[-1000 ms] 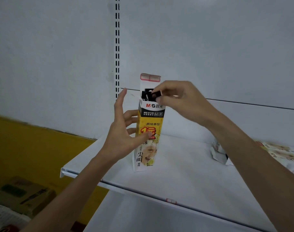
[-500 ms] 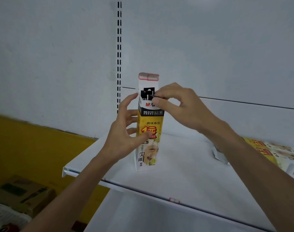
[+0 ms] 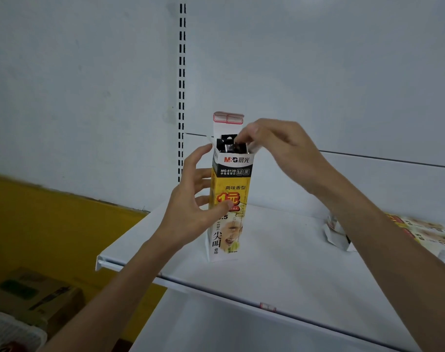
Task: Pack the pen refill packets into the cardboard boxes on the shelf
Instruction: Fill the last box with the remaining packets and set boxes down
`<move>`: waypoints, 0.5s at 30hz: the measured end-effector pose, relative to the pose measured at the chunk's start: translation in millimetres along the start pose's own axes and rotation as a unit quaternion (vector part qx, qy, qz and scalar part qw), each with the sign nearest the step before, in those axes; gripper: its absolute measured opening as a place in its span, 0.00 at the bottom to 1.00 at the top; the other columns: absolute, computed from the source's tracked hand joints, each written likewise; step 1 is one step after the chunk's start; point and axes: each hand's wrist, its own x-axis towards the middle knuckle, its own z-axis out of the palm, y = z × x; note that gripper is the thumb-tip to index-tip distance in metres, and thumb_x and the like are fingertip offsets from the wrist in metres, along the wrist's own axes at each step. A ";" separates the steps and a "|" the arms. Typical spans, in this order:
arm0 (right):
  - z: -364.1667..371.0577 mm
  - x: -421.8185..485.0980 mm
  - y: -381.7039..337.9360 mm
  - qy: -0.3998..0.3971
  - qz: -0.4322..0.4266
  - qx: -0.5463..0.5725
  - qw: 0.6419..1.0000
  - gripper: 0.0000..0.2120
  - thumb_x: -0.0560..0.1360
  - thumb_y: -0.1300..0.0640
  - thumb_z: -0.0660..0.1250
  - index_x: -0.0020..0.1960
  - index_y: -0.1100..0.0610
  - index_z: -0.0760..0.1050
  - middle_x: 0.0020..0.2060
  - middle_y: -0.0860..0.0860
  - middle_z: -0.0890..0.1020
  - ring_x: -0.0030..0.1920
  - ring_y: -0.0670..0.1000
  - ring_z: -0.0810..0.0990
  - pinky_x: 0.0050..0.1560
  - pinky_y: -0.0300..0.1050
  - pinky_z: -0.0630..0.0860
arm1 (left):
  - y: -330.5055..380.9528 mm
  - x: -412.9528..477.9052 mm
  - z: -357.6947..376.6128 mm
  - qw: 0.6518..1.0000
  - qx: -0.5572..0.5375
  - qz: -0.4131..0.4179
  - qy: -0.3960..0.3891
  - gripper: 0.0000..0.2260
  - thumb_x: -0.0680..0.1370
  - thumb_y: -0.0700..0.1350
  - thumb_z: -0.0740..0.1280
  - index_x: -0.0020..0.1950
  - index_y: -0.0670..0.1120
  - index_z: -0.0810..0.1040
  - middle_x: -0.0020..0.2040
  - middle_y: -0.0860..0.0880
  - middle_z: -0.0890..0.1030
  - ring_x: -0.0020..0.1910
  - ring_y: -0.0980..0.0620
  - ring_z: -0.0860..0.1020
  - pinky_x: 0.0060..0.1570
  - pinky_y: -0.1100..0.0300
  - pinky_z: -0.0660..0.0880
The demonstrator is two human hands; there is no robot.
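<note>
Inside upright box: black refill pkts

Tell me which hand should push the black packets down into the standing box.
Right. The right hand already has its fingertips at the open top of the box, on the black packets. The left hand grips the box's side, steadying it upright on the shelf.
</note>
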 end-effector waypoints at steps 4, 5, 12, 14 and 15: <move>-1.2 1.1 2.5 -0.013 0.020 0.029 0.999 0.15 0.76 0.46 0.58 0.39 0.52 0.78 0.42 0.43 0.80 0.47 0.42 0.76 0.57 0.44 0.70 | 0.3 0.6 0.9 1.000 0.002 0.002 0.001 0.36 0.66 0.45 0.74 0.59 0.73 0.56 0.54 0.55 0.76 0.55 0.58 0.76 0.51 0.63 0.73; 0.6 0.6 2.8 -0.021 0.035 0.025 0.999 0.15 0.78 0.47 0.58 0.39 0.53 0.77 0.43 0.44 0.78 0.47 0.43 0.75 0.55 0.43 0.68 | 0.6 0.8 1.6 1.000 0.004 0.004 0.000 0.36 0.66 0.46 0.74 0.59 0.73 0.56 0.54 0.56 0.76 0.55 0.59 0.76 0.52 0.62 0.74; 5.8 -0.3 4.1 -0.048 0.050 0.044 0.997 0.09 0.75 0.53 0.65 0.38 0.55 0.75 0.52 0.46 0.78 0.54 0.42 0.74 0.57 0.39 0.71 | 1.0 -0.8 2.1 1.000 0.007 0.005 -0.001 0.35 0.67 0.47 0.74 0.59 0.73 0.57 0.51 0.62 0.75 0.53 0.64 0.76 0.45 0.70 0.73; 4.4 1.2 8.0 -0.045 0.052 0.075 0.995 0.08 0.71 0.59 0.70 0.36 0.54 0.72 0.53 0.48 0.79 0.56 0.45 0.75 0.62 0.49 0.72 | 1.0 -2.3 2.1 1.000 0.007 0.002 -0.003 0.33 0.68 0.46 0.73 0.60 0.71 0.58 0.52 0.61 0.75 0.53 0.62 0.76 0.47 0.67 0.74; 3.0 2.3 9.5 -0.044 0.055 0.098 0.993 0.10 0.69 0.62 0.71 0.35 0.54 0.72 0.52 0.47 0.79 0.58 0.47 0.75 0.64 0.52 0.71 | 0.8 -2.7 2.0 1.000 0.009 0.002 -0.004 0.33 0.68 0.45 0.73 0.60 0.70 0.58 0.52 0.61 0.75 0.53 0.61 0.76 0.48 0.66 0.74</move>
